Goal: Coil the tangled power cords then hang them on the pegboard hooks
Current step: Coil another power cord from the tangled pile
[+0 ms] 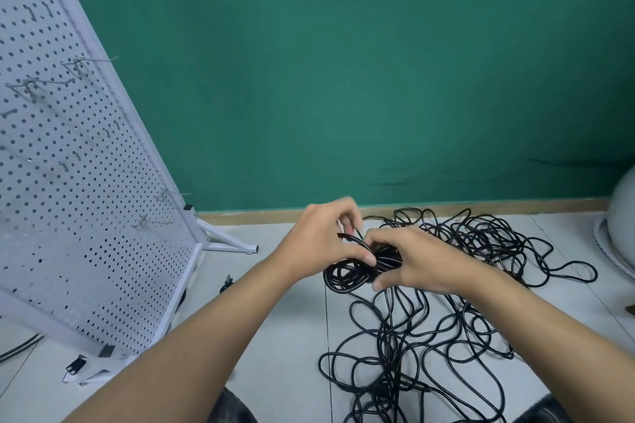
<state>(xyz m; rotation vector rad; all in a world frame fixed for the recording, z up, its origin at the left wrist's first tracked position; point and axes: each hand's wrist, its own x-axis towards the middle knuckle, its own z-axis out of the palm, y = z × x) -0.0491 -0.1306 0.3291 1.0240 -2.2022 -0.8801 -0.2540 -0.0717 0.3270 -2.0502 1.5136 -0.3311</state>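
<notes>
Gripping a coiled cord (pixel 347 274), both hands (pixel 321 244) (pixel 417 261) near the pegboard (pixel 86 182)

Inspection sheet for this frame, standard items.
Surface: pale tiled floor.
Job's things: small black coil partly wound; white pegboard on a stand at left, its hooks bare.
Clutter: small black plug lying by the pegboard foot.
Grippers: left hand pinches a strand at the coil; right hand grips the coil.
Cables: tangled cords sprawl loose on the floor; another cable at lower left.
Surroundings: green backdrop; white rounded object at right edge.
</notes>
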